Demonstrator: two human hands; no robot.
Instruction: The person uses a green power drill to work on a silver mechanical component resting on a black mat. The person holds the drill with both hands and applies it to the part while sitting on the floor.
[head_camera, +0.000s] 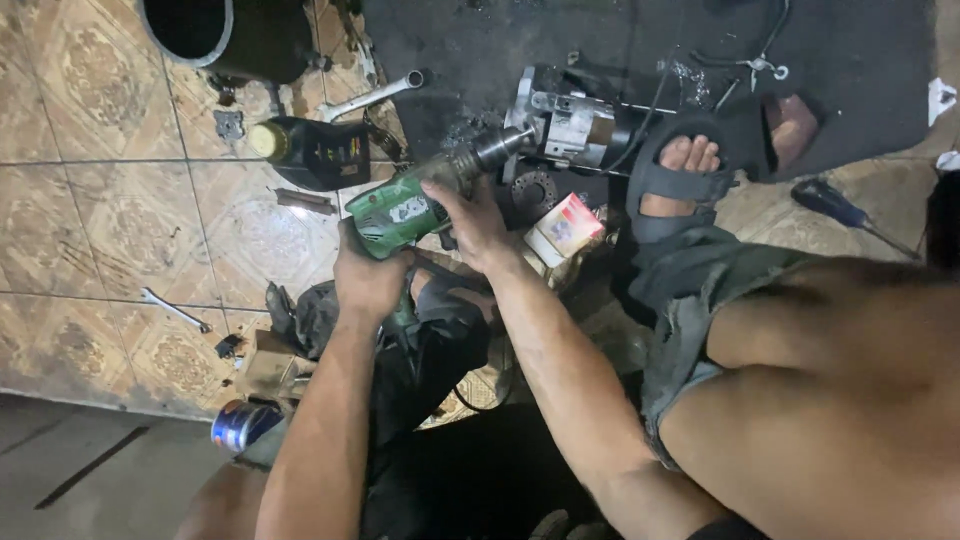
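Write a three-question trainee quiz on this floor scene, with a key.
1. True or false: both hands hold the green electric drill.
2. Which lies nearer the left hand: the small silver spanner on the tiles or the blue-handled screwdriver?
3. Multiple choice: the drill's chuck points toward A) the dark oil bottle with yellow cap, B) the grey metal motor part, C) the blue tin can.

Key: 1 true, the right hand grips the front; 2 the spanner; 3 B.

red-white box (565, 228), dark oil bottle (318, 151), blue can (240, 424)
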